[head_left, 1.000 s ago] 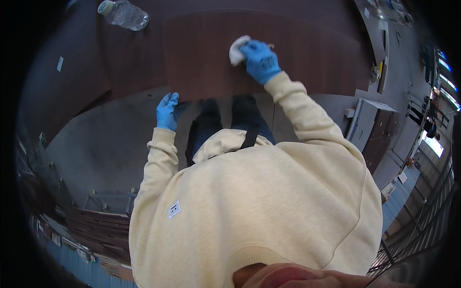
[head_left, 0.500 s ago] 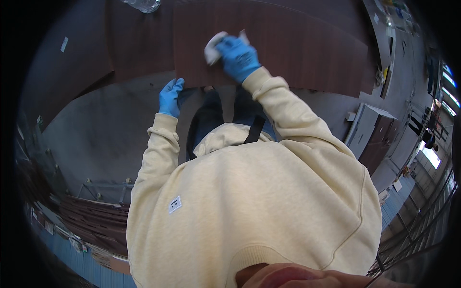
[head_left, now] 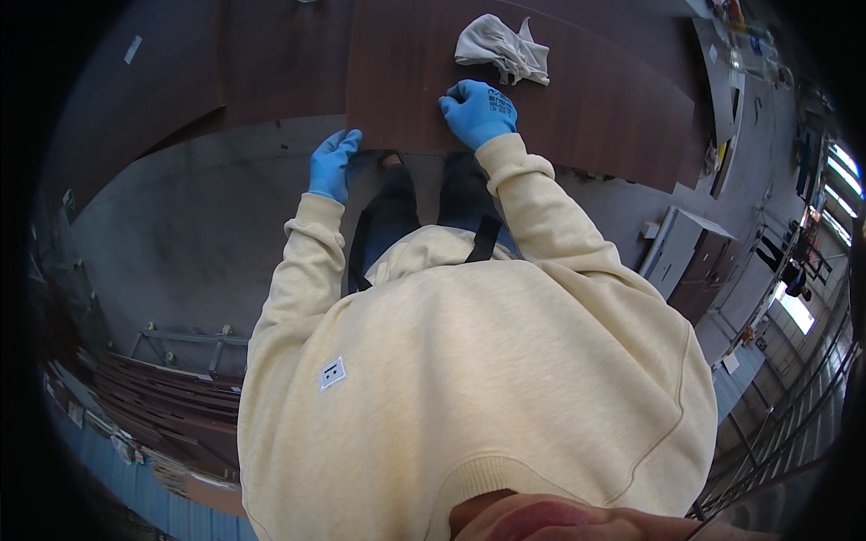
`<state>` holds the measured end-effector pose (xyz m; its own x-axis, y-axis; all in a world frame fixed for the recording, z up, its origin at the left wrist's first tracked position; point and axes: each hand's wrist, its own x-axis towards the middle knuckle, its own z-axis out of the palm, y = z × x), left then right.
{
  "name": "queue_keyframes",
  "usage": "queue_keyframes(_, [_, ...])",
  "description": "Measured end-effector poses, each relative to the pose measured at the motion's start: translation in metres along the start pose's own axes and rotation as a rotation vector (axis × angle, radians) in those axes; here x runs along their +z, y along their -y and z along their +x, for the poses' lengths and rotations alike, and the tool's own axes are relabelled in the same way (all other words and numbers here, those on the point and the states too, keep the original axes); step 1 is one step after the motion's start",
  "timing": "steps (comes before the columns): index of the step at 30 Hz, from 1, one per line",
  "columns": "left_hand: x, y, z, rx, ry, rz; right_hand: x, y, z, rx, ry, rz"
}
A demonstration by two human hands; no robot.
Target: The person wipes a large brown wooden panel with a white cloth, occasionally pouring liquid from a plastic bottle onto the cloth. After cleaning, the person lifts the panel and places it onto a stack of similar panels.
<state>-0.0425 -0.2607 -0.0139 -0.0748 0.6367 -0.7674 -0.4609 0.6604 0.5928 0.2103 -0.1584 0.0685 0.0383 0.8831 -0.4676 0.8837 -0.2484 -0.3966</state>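
Note:
A dark brown wood-look panel [head_left: 586, 117] lies in front of me. At its near left corner my left hand [head_left: 333, 165], in a blue glove, has its fingers closed on the edge. The fingertips under the panel are hidden. My right hand [head_left: 480, 114], gloved the same way, rests over the panel near its front edge. Its fingers are curled in, and no object shows in them. Just beyond it a crumpled white cloth [head_left: 505, 50] lies on the panel, apart from the hand.
More dark brown panels [head_left: 135, 99] lie to the left, one with a small white label [head_left: 133, 50]. Stacked boards [head_left: 162, 397] and a metal frame on wheels [head_left: 194, 339] are at the lower left. A white and brown cabinet-like piece [head_left: 690, 257] stands at right on the grey floor.
My right hand has let go of the cloth, which now lies farther right on the panel. That hand has drawn nearer to me and curled up. My left hand stays at the corner.

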Motion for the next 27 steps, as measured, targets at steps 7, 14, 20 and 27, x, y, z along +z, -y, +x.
queue_keyframes(7, [0.009, -0.005, -0.008, 0.001, -0.029, -0.013, 0.002, -0.002, 0.046, 0.158, 0.242, -0.014])
queue_keyframes(14, [0.003, -0.001, 0.0, 0.0, -0.013, 0.023, 0.001, 0.008, 0.043, 0.156, 0.248, -0.055])
queue_keyframes(20, [0.001, 0.002, 0.002, -0.011, -0.006, 0.03, 0.003, 0.014, 0.047, 0.149, 0.249, -0.052])
queue_keyframes(27, [0.005, 0.003, 0.002, 0.013, -0.055, 0.088, 0.0, 0.005, 0.034, 0.04, 0.195, 0.045])
